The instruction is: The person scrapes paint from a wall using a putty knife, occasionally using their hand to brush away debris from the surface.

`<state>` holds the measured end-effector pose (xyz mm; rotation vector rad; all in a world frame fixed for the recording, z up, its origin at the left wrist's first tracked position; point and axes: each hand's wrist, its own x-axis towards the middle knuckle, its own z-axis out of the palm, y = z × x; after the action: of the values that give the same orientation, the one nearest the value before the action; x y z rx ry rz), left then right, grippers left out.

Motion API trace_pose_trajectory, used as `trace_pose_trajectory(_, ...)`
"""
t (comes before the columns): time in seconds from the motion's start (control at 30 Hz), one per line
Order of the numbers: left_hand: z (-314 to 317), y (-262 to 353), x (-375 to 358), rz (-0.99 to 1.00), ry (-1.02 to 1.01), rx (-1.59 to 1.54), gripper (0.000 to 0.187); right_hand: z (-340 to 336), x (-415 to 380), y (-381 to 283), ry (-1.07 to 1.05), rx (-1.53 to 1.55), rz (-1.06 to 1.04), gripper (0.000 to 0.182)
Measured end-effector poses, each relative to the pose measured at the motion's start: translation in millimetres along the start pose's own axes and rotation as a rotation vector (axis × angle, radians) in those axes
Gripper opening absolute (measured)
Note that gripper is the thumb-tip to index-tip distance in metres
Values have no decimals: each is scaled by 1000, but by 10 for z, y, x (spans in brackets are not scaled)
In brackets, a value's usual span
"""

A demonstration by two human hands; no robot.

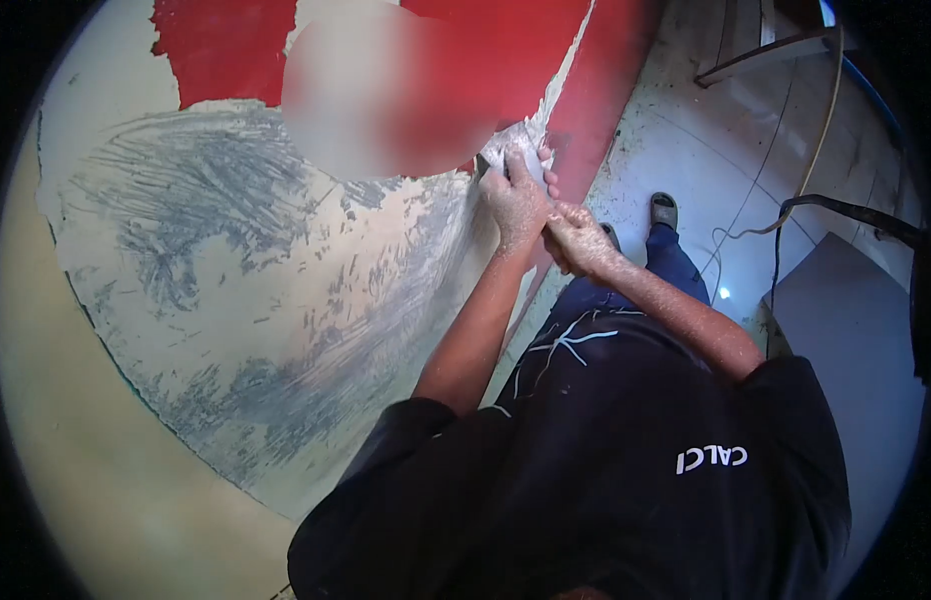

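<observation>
One black shirt (pixel 606 470) with white letters fills the near part of the view, white lines marking its lower front. Both bare forearms reach away from it, speckled with pale dust.

The left hand (pixel 518 207) is closed around a pale pad (pixel 529 163), thumb along its near face; the pad's exact shape is hidden by the fingers. The right hand (pixel 583 240) is bent beside the left wrist, touching it, fingers curled; whether it also grips the pad cannot be told.

The pad lies at the right edge of a broad pale patch (pixel 316 290) with grey scuffs, against the red surface (pixel 596 130). A thin white streak (pixel 566 75) runs up the red from the pad. A round blur covers part of the surface.

Lower down are dark trousers (pixel 676 262) and a sandal (pixel 664 209) on the tiled floor (pixel 676 150). Farther right, a pale cable (pixel 824 130) curves near a grey sheet (pixel 846 320).
</observation>
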<state>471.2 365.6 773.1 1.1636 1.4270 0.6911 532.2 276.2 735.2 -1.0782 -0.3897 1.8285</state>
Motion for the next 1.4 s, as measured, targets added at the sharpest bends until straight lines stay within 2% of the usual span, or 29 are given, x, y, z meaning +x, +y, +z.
trace_pose_trajectory(0.13,9,-187,-45,-5,74,-21,44,-64,52,187,-18,-78,17,41)
trace_pose_trajectory(0.17,73,-169,-53,32,153,-88,45,-39,72,173,-20,-51,22,41)
trace_pose_trajectory(0.27,42,62,-13,55,-5,-83,41,-38,61,45,23,-82,-49,39)
trace_pose_trajectory(0.33,40,29,1,52,55,-69,42,-69,81,8,4,-78,-12,38)
trace_pose_trajectory(0.4,38,-263,7,65,136,-112,42,-125,130,218,-18,-62,16,37)
trace_pose_trajectory(0.43,78,-200,-11,56,173,-109,43,-99,105,132,-7,-164,-36,37)
trace_pose_trajectory(0.53,58,-41,-20,33,66,-151,41,-96,13,-79,3,-138,-53,38)
trace_pose_trajectory(0.67,31,-222,18,95,116,-44,42,-173,203,218,6,-207,-72,39)
trace_pose_trajectory(0.7,79,-288,57,107,208,-111,40,-189,256,291,-4,-188,-63,39)
trace_pose_trajectory(0.77,145,-35,56,127,147,-140,40,-119,174,-22,-3,-145,-89,40)
trace_pose_trajectory(0.83,45,69,-43,79,63,-87,40,-110,120,12,-46,-136,-103,40)
trace_pose_trajectory(0.9,4,-171,4,72,112,-76,42,-153,185,110,-54,-129,-73,41)
trace_pose_trajectory(0.97,60,-164,-19,64,163,-55,44,-149,195,147,-38,-174,-56,41)
trace_pose_trajectory(1.0,72,-138,72,91,132,-71,45,-143,239,168,-23,-183,-66,40)
trace_pose_trajectory(1.03,114,17,79,105,108,-89,45,-168,301,172,-51,-201,-180,40)
trace_pose_trajectory(1.13,53,-48,18,59,129,-98,45,-143,162,35,-73,-114,-103,40)
trace_pose_trajectory(1.23,96,-154,-15,68,202,-22,44,-137,171,132,-52,-199,-29,40)
trace_pose_trajectory(1.27,117,-51,66,119,152,-47,43,-131,196,37,-34,-210,-4,41)
trace_pose_trajectory(1.33,79,100,57,168,62,-95,43,-105,195,-128,-41,-293,-193,41)
trace_pose_trajectory(1.37,151,333,2,194,154,-167,43,-78,231,-241,-59,-290,-278,40)
trace_pose_trajectory(1.4,59,377,38,219,118,-122,40,-42,255,-257,-89,-286,-359,40)
